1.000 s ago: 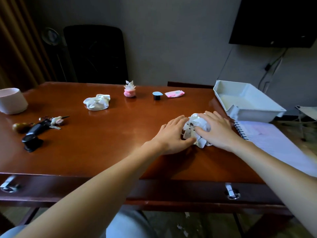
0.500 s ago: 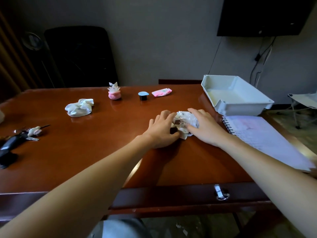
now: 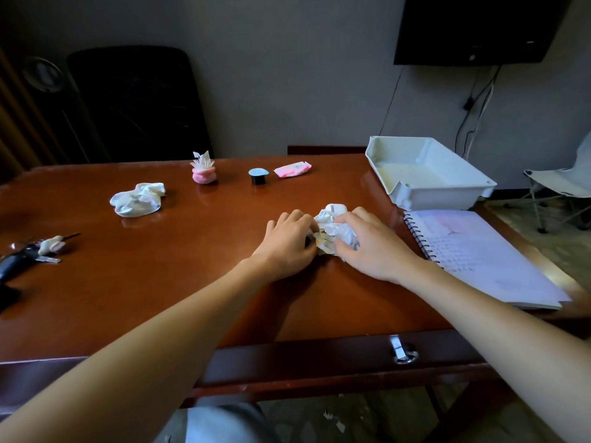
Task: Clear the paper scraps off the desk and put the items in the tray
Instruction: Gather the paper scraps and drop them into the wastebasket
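Right, paper scraps (image 3: pixel 335 233) sit in a crumpled white pile on the desk (image 3: pixel 160 282), mid-right, between both hands. Left hand (image 3: pixel 287 244) is cupped against the pile's left side, fingers curled onto it. Right hand (image 3: pixel 371 247) is laid over the right side, fingers spread and pressing in. Neither has closed fully around the pile; it looks bunched together, not lifted, base on the wood.

Judgement: the step in hand is gathering the scraps into one wad. Nothing of the task looks finished yet.

Tray (image 3: pixel 447 187) is at the far right, just beyond the spiral notebook (image 3: pixel 479 251), and looks empty inside. So no items are stowed.

Left to move, as far as I can see:
- white crumpled cloth or bag (image 3: pixel 137 199), left of centre
- pink toothpick holder (image 3: pixel 203 174), far side
- small black cup with blue lid (image 3: pixel 258 175), beside it
- pink packet (image 3: pixel 292 169), just right of the cup
- keys with a pale charm (image 3: pixel 48 247) and a dark object (image 3: pixel 12 270) at the left edge; can't tell what the dark one is

A few white bits lie on the floor (image 3: pixel 332 417) under the desk edge; possibly scraps that went over, too small to confirm.

Estimate: early stage, first scrap pile in progress, all tray items pending.
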`<state>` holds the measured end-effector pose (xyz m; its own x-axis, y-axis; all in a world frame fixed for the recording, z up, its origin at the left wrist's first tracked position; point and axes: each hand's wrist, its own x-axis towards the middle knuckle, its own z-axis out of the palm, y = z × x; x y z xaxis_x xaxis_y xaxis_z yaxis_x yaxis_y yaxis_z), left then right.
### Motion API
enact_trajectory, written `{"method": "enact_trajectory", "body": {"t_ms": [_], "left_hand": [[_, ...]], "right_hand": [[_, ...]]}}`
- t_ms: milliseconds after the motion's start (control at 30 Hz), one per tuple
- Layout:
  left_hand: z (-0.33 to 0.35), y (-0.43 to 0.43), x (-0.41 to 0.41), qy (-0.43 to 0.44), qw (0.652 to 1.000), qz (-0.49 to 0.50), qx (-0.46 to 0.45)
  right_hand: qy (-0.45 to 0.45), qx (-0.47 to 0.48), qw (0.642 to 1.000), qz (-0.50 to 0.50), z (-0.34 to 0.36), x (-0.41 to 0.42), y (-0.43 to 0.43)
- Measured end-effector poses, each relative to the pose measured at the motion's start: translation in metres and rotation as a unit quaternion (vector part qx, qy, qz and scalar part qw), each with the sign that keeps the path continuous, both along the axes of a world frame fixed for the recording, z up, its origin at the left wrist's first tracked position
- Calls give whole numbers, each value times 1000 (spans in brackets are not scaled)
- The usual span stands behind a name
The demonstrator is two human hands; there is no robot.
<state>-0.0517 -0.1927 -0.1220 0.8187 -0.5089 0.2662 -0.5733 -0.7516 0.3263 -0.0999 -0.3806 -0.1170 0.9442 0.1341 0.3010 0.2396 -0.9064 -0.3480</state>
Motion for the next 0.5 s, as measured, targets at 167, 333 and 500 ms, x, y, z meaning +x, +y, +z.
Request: {"method": "enact_trajectory", "body": {"t_ms": [167,333,500], "left_hand": [[2,15,-3,18,1000,1,-8],[2,35,-4,22,1000,4,-15],[5,53,-4,37,999,10,-36]], "right_hand": [[-17,-55,998,3,-1,-2,17],[-11,-66,997,30,-6,5,33],[20,-82,995,45,-7,10,46]]}}
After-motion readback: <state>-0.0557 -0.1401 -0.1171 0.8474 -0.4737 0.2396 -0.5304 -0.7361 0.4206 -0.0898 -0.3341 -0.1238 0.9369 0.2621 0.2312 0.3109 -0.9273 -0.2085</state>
